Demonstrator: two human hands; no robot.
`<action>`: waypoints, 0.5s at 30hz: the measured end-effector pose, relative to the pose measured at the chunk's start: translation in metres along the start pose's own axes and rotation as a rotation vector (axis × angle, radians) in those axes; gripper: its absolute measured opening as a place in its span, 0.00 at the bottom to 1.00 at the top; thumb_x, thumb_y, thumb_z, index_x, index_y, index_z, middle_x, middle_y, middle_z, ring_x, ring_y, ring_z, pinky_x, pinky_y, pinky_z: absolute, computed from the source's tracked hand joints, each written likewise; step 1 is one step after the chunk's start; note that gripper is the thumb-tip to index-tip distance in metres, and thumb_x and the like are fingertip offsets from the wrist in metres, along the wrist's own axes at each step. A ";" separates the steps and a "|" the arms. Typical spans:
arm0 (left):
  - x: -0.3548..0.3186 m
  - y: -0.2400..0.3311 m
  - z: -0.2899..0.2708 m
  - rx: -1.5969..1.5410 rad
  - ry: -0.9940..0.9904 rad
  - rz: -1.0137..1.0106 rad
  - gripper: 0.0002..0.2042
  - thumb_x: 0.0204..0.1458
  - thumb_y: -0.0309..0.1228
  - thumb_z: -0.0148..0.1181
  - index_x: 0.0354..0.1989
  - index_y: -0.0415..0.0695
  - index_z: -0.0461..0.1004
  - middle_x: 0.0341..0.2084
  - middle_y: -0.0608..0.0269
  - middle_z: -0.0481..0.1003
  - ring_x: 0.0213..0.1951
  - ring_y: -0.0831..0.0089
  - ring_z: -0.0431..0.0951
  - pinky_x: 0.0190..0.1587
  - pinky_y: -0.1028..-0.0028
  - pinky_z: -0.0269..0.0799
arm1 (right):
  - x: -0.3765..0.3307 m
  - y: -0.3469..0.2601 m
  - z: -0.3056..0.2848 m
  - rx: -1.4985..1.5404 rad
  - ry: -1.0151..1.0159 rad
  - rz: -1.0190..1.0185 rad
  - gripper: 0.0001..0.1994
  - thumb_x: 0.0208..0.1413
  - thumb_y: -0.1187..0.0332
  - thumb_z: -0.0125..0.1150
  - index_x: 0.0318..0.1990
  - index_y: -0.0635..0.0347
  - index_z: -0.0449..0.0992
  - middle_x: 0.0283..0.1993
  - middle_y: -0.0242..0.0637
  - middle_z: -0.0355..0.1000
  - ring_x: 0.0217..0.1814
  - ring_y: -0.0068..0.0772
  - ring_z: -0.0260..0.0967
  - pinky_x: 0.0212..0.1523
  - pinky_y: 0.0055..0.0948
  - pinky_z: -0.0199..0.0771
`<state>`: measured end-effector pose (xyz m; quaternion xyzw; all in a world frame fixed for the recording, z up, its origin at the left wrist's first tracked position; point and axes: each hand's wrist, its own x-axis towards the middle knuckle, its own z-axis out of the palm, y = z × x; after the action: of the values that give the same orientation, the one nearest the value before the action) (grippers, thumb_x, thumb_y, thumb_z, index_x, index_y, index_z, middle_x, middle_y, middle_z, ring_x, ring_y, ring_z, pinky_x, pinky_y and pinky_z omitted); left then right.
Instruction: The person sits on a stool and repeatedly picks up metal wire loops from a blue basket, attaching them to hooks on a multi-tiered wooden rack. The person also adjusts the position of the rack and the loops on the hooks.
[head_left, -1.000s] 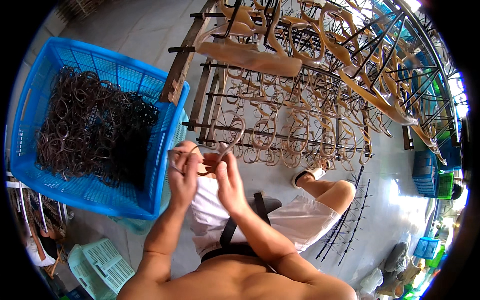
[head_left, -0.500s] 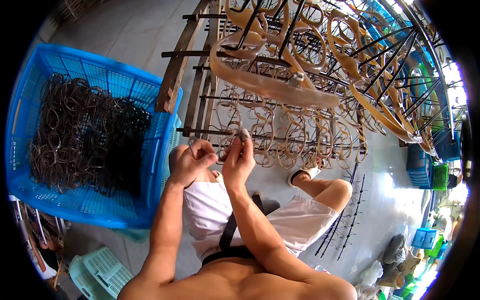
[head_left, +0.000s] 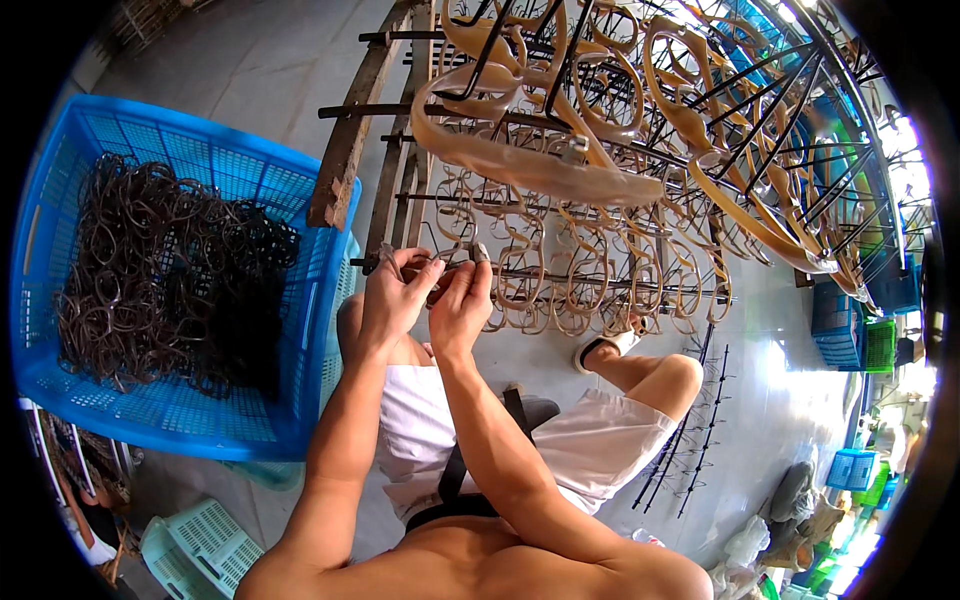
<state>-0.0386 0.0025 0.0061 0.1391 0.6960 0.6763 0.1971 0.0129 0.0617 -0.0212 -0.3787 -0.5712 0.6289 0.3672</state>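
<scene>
My left hand and my right hand meet side by side above my knee, at the left end of a low black bar with hooks. Both are closed, fingertips pinched around an eyeglass frame, mostly hidden behind the fingers. Pale coverings wrap some fingertips of my right hand. Translucent brown eyeglass frames hang in a row along the same bar, just right of my hands. Larger amber frames hang closer to me on the rack above.
A blue plastic basket full of dark eyeglass frames stands at the left. Wooden posts carry the rack's bars. Hooked rods lie on the floor at the right. A pale green crate sits at the lower left.
Both hands have moved up toward the low bar and closer together. My left hand has risen, and my right hand has shifted left to meet it.
</scene>
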 end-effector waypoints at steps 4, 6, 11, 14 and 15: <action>-0.003 0.010 -0.001 0.040 -0.021 -0.016 0.14 0.50 0.31 0.62 0.38 0.32 0.73 0.25 0.62 0.76 0.26 0.82 0.73 0.28 0.82 0.69 | 0.000 0.001 -0.001 0.131 0.029 0.006 0.08 0.63 0.68 0.43 0.37 0.65 0.65 0.18 0.30 0.63 0.18 0.17 0.57 0.18 0.22 0.59; -0.004 0.008 -0.001 0.044 -0.014 -0.013 0.14 0.50 0.31 0.61 0.38 0.32 0.73 0.25 0.62 0.76 0.26 0.83 0.73 0.28 0.82 0.69 | 0.001 -0.001 -0.001 0.173 0.016 0.017 0.08 0.63 0.68 0.43 0.38 0.65 0.65 0.18 0.28 0.63 0.18 0.15 0.56 0.17 0.20 0.58; -0.005 0.005 -0.002 0.028 -0.030 -0.010 0.14 0.51 0.31 0.60 0.40 0.32 0.73 0.26 0.62 0.76 0.27 0.82 0.74 0.31 0.82 0.70 | 0.001 -0.009 -0.005 0.249 -0.060 0.040 0.08 0.63 0.69 0.43 0.33 0.63 0.63 0.19 0.28 0.63 0.17 0.15 0.55 0.16 0.20 0.58; -0.008 0.006 -0.002 0.031 -0.049 -0.008 0.13 0.52 0.30 0.58 0.41 0.33 0.73 0.29 0.62 0.76 0.30 0.81 0.74 0.34 0.83 0.70 | 0.000 -0.012 -0.004 0.201 -0.053 0.002 0.10 0.63 0.68 0.43 0.30 0.61 0.63 0.17 0.27 0.61 0.16 0.14 0.54 0.15 0.19 0.55; -0.007 0.003 -0.002 0.012 -0.042 0.002 0.13 0.52 0.29 0.58 0.41 0.32 0.73 0.29 0.62 0.76 0.30 0.82 0.74 0.35 0.82 0.70 | 0.000 -0.014 -0.004 0.172 -0.068 -0.016 0.10 0.63 0.68 0.43 0.30 0.62 0.63 0.17 0.28 0.62 0.16 0.15 0.54 0.15 0.20 0.55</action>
<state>-0.0329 -0.0022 0.0096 0.1554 0.6957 0.6691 0.2102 0.0169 0.0643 -0.0077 -0.3198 -0.5300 0.6852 0.3837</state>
